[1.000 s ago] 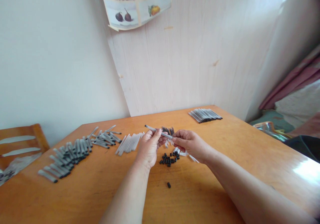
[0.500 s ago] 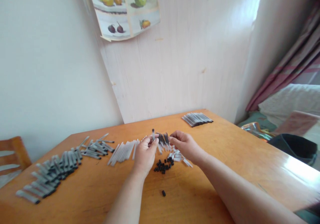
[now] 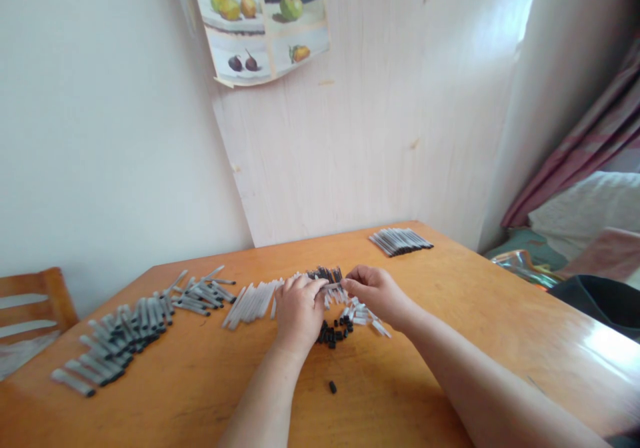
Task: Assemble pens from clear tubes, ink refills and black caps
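Over the middle of the table, my left hand (image 3: pixel 300 311) is closed, back of the hand up, its fingers around one end of a slim, pale pen part (image 3: pixel 332 286). My right hand (image 3: pixel 377 295) pinches the other end between thumb and fingertips. The left fingers partly hide the piece. Behind the hands lies a row of dark-tipped pen refills (image 3: pixel 326 274). Clear pen barrels (image 3: pixel 253 303) lie side by side left of my left hand. Small black caps (image 3: pixel 336 335) are heaped just below the hands, with short white pieces (image 3: pixel 363 315) beside them.
Many grey, black-ended pens (image 3: pixel 117 338) spread across the table's left side. A neat row of pens (image 3: pixel 400 241) lies at the back right. One lone black cap (image 3: pixel 333 387) sits near the front. A chair (image 3: pixel 55 295) stands left, a dark bin (image 3: pixel 593 301) right.
My left hand has turned palm down and moved right, tipping its upright piece to nearly level between both hands. My right hand now meets its end. The view has shifted slightly.
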`<action>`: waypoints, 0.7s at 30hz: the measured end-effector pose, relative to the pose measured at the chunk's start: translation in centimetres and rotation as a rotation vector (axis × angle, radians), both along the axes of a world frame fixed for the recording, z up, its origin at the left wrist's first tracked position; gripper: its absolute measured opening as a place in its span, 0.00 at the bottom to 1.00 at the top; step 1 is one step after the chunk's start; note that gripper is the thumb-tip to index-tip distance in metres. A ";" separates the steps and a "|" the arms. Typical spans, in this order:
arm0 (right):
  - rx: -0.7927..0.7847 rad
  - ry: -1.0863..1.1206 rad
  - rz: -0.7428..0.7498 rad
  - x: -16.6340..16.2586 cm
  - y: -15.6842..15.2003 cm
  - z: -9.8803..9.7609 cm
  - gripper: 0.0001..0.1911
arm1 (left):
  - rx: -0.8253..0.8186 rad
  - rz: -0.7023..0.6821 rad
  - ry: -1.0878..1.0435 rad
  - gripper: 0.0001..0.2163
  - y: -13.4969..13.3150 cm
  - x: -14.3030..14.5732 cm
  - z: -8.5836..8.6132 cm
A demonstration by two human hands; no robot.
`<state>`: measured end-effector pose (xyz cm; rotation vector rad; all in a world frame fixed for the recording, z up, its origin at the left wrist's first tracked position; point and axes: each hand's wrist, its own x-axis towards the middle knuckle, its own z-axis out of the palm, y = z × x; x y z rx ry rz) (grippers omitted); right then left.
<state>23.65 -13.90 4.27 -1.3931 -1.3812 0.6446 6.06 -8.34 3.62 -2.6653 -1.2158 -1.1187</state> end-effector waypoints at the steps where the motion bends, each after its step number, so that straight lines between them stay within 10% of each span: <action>1: -0.011 -0.054 -0.012 0.1 0.1 -0.2 0.14 | 0.014 0.009 0.016 0.13 -0.1 0.0 0.1; 11: -0.050 -0.256 -0.043 0.3 0.5 -0.4 0.07 | 0.148 0.099 0.021 0.17 0.2 -0.2 0.0; 21: 0.020 -0.406 -0.405 3.3 1.0 1.7 0.09 | 0.172 0.198 -0.063 0.18 1.3 -1.0 -0.4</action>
